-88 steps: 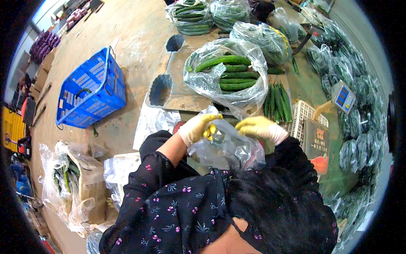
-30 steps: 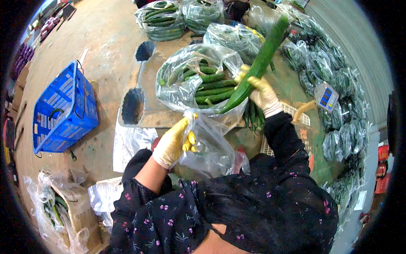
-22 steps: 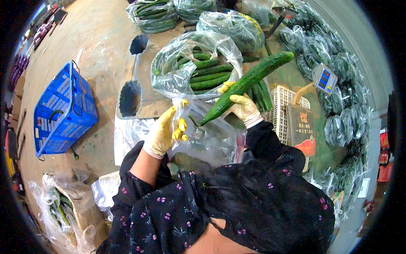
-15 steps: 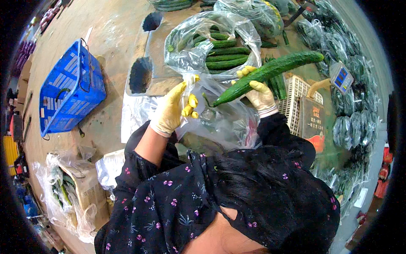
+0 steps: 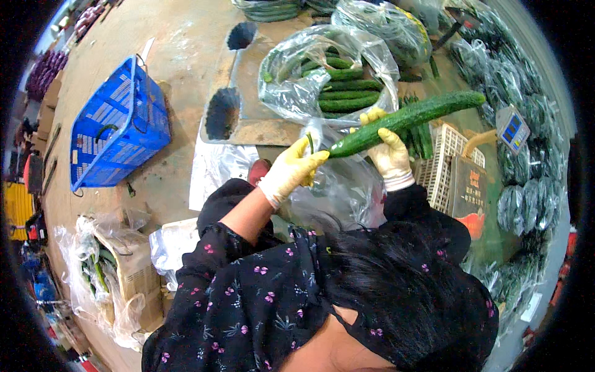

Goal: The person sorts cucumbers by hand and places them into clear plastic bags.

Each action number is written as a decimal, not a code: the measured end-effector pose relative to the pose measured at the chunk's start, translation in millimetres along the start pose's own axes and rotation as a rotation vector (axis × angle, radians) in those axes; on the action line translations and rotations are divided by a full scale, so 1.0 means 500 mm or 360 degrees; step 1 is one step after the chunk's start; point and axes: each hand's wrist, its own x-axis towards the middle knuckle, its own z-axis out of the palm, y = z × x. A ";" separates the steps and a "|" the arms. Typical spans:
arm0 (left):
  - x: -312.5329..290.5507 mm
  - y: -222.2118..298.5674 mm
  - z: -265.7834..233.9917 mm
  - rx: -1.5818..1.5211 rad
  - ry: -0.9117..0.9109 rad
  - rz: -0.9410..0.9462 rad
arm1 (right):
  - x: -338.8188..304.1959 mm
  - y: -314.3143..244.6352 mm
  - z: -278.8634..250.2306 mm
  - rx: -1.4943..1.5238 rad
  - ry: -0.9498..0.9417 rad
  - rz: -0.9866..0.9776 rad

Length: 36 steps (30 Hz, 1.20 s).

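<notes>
Left hand (image 5: 291, 175), frame centre: fingers narrowed at the stem end of the cucumber (image 5: 427, 116); grip cannot be told. Right hand (image 5: 390, 158), right of centre: holds its body, slanting up-right; light, steady support advisable. Beyond, upper centre: open bag (image 5: 288, 99) of cucumbers (image 5: 350, 98).

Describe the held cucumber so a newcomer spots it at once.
Find the open clear bag, upper middle. Below its right side, the gloved right hand grips the cucumber. Unlike the bagged cucumbers and loose cucumbers, it's held aloft, slanting.
</notes>
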 end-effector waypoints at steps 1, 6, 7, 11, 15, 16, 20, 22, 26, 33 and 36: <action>-0.006 0.001 0.003 0.0031 0.0059 0.0032 | -0.003 0.012 -0.002 0.0010 -0.0030 -0.0003; 0.015 -0.023 -0.006 -0.0445 -0.0025 0.0203 | -0.009 0.023 0.013 0.0191 0.0092 -0.0007; 0.012 -0.017 -0.014 -0.0687 -0.0130 0.0223 | -0.009 0.026 0.012 0.0242 0.0110 0.0002; 0.019 0.019 -0.062 -0.1354 -0.0174 0.0408 | -0.014 0.050 -0.015 0.0408 0.0112 0.0060; 0.008 0.049 -0.092 -0.1964 -0.0299 0.0523 | -0.045 0.027 -0.014 0.0168 0.0010 0.0041; 0.004 0.050 -0.092 -0.1919 -0.0271 0.0503 | -0.048 0.020 -0.014 0.0028 -0.0012 0.0028; -0.015 0.033 -0.060 -0.1546 -0.0529 0.0232 | -0.041 0.034 0.008 -0.0776 -0.0262 0.0137; -0.021 0.029 -0.048 -0.1497 -0.0642 0.0215 | -0.050 0.078 0.026 -0.1298 -0.0306 0.0129; -0.034 0.053 -0.042 -0.1596 -0.0838 0.0234 | -0.047 0.182 -0.109 -0.1445 -0.0421 0.0484; -0.062 0.063 -0.098 -0.1734 -0.0870 0.0346 | -0.108 0.190 -0.329 -0.3356 0.0310 0.0822; -0.056 0.060 -0.101 -0.1561 -0.0810 0.0286 | -0.121 0.159 -0.370 -0.3353 0.0397 0.1404</action>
